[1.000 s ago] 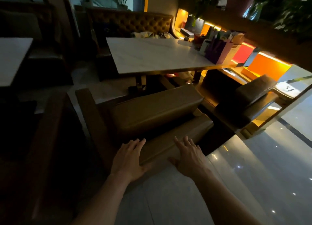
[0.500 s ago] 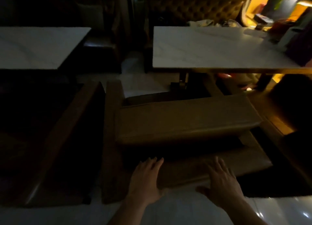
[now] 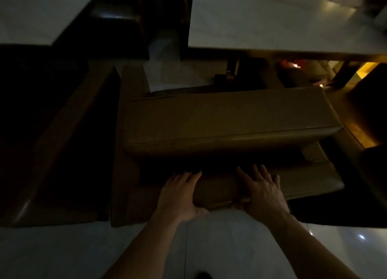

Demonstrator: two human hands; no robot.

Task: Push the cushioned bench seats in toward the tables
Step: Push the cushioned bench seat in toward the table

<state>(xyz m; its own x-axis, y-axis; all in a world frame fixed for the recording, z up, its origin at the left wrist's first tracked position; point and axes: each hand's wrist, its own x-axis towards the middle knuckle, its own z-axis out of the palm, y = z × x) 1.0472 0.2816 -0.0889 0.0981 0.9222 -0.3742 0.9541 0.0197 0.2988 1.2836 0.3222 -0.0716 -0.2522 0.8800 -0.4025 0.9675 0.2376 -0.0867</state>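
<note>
1. Head view, nearest first: two bare hands lie side by side on the back rest of one brown padded leather bench seat (image 3: 226, 123). The left hand (image 3: 179, 193) has its fingers spread flat over the top of the back rest with the thumb tucked under the near edge. The right hand (image 3: 261, 192) is also flat, fingers fanned wide and thumb low on the near face. Neither hand curls round anything.
2. Under both forearms runs a pale glossy tiled floor (image 3: 62, 253).
3. The bench seat's long axis runs left to right, across the line of the arms. Its cushion lies just beyond the fingertips and its open front faces away from the hands.
4. Left of the left hand stands one darker bench (image 3: 69, 153), close beside the brown one; its details are lost in shadow.
5. Beyond the cushion are two white marble-look rectangular tables: the right table (image 3: 272, 23) straight ahead of the hands, its near edge apart from the seat, and the left table (image 3: 35, 13) far to the left.
6. No writing or brand can be read; the scene is dim.
</note>
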